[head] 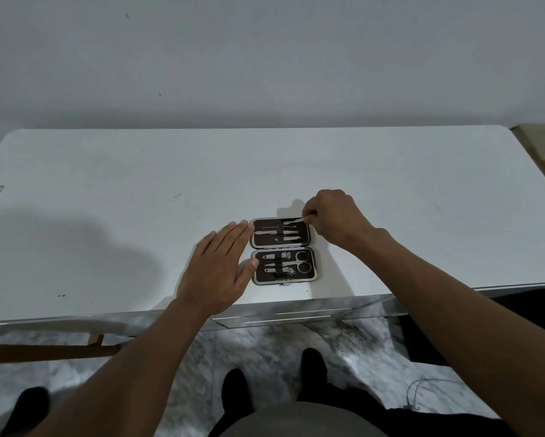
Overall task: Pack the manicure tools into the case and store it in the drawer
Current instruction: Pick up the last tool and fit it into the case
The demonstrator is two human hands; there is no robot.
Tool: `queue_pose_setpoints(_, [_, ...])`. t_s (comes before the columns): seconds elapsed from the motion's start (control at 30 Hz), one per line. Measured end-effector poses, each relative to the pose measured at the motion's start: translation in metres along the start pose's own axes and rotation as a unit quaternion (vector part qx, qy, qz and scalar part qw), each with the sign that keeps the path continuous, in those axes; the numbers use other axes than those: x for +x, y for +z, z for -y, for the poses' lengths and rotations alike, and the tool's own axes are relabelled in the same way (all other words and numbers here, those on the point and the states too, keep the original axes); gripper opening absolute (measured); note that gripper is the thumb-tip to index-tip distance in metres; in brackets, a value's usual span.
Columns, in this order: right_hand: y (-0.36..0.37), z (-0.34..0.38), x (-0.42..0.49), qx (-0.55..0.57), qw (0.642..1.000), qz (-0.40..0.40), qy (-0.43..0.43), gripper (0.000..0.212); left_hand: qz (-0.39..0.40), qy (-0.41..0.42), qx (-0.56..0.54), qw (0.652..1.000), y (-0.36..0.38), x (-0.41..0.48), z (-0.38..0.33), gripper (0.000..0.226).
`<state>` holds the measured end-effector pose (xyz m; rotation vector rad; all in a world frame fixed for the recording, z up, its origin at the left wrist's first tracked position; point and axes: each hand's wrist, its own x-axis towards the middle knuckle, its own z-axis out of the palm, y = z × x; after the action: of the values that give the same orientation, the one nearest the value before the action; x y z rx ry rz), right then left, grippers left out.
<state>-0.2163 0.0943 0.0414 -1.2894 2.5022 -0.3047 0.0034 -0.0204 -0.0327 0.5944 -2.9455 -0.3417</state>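
Observation:
A small manicure case lies open flat on the white table, with a dark lining and a silver rim. Its near half holds scissors, nail clippers and other small tools under a strap. Its far half holds thin metal tools. My right hand pinches one thin metal tool at the far half's top right corner. My left hand rests flat on the table, fingers apart, touching the case's left edge.
A drawer front with a long handle sits under the table's near edge, below the case. The floor is marbled grey. A wooden surface adjoins the table at the far right. A wall stands behind the table.

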Motion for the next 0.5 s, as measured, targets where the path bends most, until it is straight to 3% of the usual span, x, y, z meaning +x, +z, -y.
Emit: queue_pose_setpoints(0.5, [0.016,0.016,0.006,0.015,0.999,0.038,-0.036,0.020,-0.005,-0.002,-0.007,1.000,-0.001,0.001,0.000,0.060])
